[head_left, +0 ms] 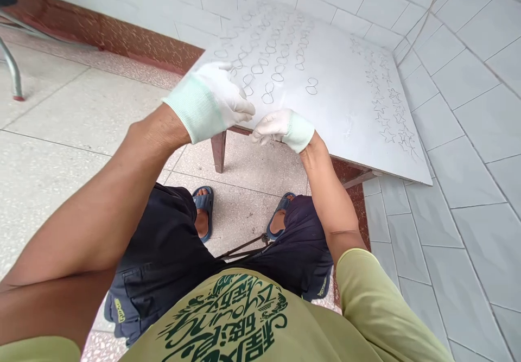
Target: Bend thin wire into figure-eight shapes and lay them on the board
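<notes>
My left hand [223, 97], in a white glove with a mint cuff, is held over the near left edge of the white board [337, 107]. Its fingers stretch out to the right, and nothing shows in them. My right hand [279, 126], gloved the same way, is close by at the board's front edge. Its fingers are loosely bent toward the left hand, with nothing visible between them. A small gap separates the two hands. Rows of drawn double loops [279, 74] cover the board's left part, and drawn stars [382, 118] run along its right side.
The board rests on a support with a brown leg [218, 151]. Tiled walls [472, 123] stand behind and to the right. Below are my sandaled feet [203, 213] on a speckled floor [52, 112]. A metal chair leg [14, 74] is at far left.
</notes>
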Demonstrator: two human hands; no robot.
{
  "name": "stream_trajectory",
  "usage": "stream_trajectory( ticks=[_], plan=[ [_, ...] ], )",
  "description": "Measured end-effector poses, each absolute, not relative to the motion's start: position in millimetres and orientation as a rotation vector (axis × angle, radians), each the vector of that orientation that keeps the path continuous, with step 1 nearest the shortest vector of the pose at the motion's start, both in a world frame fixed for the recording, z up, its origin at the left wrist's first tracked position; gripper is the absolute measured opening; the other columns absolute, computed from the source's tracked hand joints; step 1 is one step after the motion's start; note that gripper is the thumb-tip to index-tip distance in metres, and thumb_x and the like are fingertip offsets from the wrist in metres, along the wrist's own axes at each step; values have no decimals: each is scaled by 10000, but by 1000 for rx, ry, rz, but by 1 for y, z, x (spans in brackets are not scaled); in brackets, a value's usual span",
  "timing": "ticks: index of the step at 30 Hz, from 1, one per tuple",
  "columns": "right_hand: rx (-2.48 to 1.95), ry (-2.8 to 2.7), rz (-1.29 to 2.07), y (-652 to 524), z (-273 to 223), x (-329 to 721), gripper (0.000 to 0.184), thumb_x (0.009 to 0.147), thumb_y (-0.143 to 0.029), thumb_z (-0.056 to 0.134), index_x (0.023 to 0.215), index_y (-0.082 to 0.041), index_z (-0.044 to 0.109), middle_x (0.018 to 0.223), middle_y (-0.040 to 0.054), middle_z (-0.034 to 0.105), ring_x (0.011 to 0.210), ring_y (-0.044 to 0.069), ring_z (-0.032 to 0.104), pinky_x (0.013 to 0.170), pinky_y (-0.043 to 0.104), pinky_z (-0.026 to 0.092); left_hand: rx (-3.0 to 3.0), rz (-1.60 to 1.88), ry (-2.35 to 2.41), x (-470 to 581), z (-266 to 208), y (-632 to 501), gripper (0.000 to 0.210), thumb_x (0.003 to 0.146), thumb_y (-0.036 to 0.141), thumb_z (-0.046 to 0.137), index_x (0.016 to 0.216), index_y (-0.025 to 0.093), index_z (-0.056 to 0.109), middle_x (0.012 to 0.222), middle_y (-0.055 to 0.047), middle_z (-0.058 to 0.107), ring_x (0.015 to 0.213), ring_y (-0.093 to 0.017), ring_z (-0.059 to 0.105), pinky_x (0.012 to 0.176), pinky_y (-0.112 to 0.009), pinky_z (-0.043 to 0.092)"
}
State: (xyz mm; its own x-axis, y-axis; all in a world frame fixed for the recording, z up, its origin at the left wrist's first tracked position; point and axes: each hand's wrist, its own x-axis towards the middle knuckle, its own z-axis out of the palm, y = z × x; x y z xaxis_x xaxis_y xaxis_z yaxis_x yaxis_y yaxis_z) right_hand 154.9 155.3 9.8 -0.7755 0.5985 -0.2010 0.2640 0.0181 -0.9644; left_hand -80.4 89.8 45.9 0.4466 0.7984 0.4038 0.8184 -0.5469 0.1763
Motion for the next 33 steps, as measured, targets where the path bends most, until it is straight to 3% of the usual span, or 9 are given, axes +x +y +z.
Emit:
stream_trajectory(
  ticks=[3,7,12,16,22,28,33],
  plan=[
    [-910,-2021,1821,153,9,153,211,719,-380,998,744,-229,852,892,94,872,949,253,804,898,411,667,-2634,-433,-1381,-79,51,87,390,1023,362,415,746,325,687,726,14,661,846,-228,559,1358,-516,244],
    [-835,-1976,1819,151,7,153,120,790,-306,939,774,-213,865,903,76,878,905,206,815,908,358,679,-2593,-387,-1442,-77,53,83,345,998,362,462,733,290,671,733,-5,660,923,-247,674,1332,-539,269],
    [-806,-1906,1878,149,7,150,93,848,-197,904,769,-190,855,887,80,871,856,177,819,852,302,687,-2504,-319,-1557,-66,53,75,449,1057,356,372,730,270,667,730,-22,659,877,-230,664,1270,-556,338],
    [-835,-1836,1910,146,9,147,136,835,-114,864,717,-179,845,830,70,854,802,151,793,781,245,659,-2372,-511,-1730,-57,40,67,426,1058,360,444,716,264,678,741,-30,670,836,-236,627,1178,-584,424],
    [-830,-1868,1902,144,12,142,160,785,-88,891,669,-174,823,779,71,830,812,168,782,797,246,656,-2086,-902,-1838,-37,8,50,445,986,270,549,551,299,462,564,-13,434,731,-236,549,1074,-567,529],
    [-916,-1884,1837,138,14,138,296,805,-43,879,587,-186,741,714,45,777,795,172,768,830,283,664,-1738,-1129,-2014,-9,-18,42,407,982,250,598,577,288,613,560,-18,513,728,-247,609,1165,-613,518],
    [-913,-1867,1846,129,21,139,313,780,-129,992,609,-213,743,706,41,772,882,246,820,898,377,717,-1598,-1200,-2089,3,-35,44,468,1040,265,588,575,263,638,564,-17,557,692,-230,623,1199,-549,526]
  ],
)
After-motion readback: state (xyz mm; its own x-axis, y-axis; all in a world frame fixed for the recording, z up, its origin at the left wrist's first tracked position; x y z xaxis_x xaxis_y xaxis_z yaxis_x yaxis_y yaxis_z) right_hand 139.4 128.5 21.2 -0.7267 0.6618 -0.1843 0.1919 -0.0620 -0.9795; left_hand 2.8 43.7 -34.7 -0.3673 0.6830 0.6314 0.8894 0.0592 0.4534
